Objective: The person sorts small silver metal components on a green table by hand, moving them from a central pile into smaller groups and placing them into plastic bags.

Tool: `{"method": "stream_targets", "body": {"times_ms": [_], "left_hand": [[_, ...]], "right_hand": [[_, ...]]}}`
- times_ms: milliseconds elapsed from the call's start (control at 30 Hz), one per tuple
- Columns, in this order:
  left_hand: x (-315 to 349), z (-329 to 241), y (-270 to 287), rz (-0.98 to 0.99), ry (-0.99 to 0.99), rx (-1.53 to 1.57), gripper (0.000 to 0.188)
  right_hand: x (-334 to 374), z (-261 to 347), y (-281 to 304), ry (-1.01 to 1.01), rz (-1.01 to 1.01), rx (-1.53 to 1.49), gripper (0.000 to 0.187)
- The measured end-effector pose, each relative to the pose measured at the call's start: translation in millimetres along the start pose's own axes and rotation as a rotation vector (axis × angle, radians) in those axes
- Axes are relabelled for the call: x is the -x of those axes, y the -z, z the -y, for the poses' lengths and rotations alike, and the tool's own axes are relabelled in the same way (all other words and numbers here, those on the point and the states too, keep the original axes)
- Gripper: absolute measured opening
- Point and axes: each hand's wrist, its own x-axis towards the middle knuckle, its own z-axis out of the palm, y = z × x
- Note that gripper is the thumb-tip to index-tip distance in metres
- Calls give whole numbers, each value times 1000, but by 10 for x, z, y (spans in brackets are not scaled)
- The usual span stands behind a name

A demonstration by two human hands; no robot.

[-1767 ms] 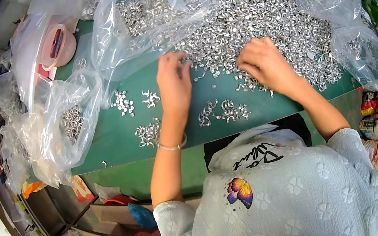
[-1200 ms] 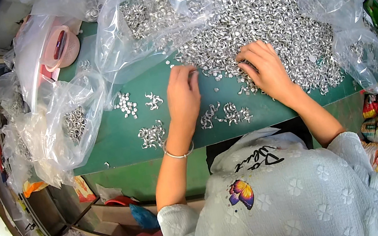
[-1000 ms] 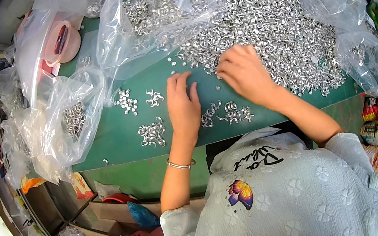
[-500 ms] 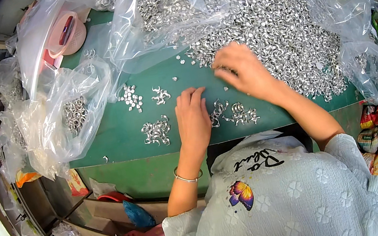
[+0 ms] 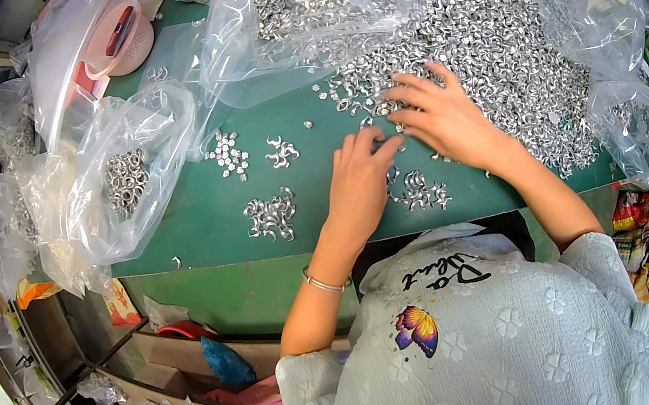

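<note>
A large heap of small curved silver metal pieces (image 5: 508, 69) covers the right and far part of the green table. My right hand (image 5: 448, 117) lies at the heap's near-left edge, fingers spread over loose pieces. Just left of it, my left hand (image 5: 359, 179) rests on the table with bent fingers and its thumb apart. Its fingertips are close to a few pieces at the heap's edge; no held piece shows. By the left wrist lies a small cluster of curved pieces (image 5: 421, 191). Further left are another cluster (image 5: 271, 216), a smaller one (image 5: 282, 152) and a group of small chunky silver pieces (image 5: 228, 153).
Clear plastic bags with metal parts stand at the left (image 5: 128, 184), the far middle (image 5: 233, 63) and the right (image 5: 626, 105). A pink basket (image 5: 136, 49) holding a red object sits far left. Below the table's front edge is an open compartmented drawer (image 5: 160, 350) with bags.
My left hand has moved right and away from me, up beside my right hand. My right hand's fingers have spread and it sits slightly further right. The view has shifted slightly.
</note>
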Motion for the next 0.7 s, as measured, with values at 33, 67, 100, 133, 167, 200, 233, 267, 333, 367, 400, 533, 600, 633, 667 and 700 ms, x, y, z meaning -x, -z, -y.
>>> {"method": "stream_targets", "body": {"times_ms": [33,67,100,133,167,200,233,267,333,367,400,533,600,633,667,700], "left_hand": [[-15,15,-18,36,-44,-40,18],[-6,35,-10,67,-42,-29,18],[-7,69,3,99,-45,-16,17],[-12,85,8,131,-48,-3,17],[-20,78,4,119,-36,16,17],[-22,66,5,110,-22,34,16],[-25,56,3,100,-8,51,16],[-36,38,-17,98,-1,59,16],[-64,8,-57,95,14,73,16],[-69,13,-52,89,18,70,16],[-78,21,-45,83,21,66,16],[-41,110,18,-50,110,131,14],[-8,144,78,-126,205,111,13],[7,153,98,-162,252,102,13],[24,166,104,-177,267,80,12],[52,176,120,-194,287,51,12]], "right_hand": [[12,-28,8,-37,-89,-12,17],[12,-44,36,-58,-112,-31,16],[11,-68,82,-83,-134,-47,15],[6,-90,109,-107,-157,-62,14],[-33,-91,99,-108,-236,-83,12],[-91,-72,76,-134,-275,-102,13],[-162,-46,49,-159,-315,-121,14],[-227,-32,17,-183,-354,-139,15],[-316,-49,-86,-170,-329,-114,19],[-338,-52,-130,-159,-305,-82,20],[-354,-55,-157,-147,-282,-51,21],[-148,-100,-29,-129,-180,-26,17],[-134,-104,41,-124,-197,-95,16],[-158,-106,47,-138,-206,-122,17],[-190,-101,43,-151,-214,-148,17],[-263,-58,12,-150,-221,-209,18]]}}
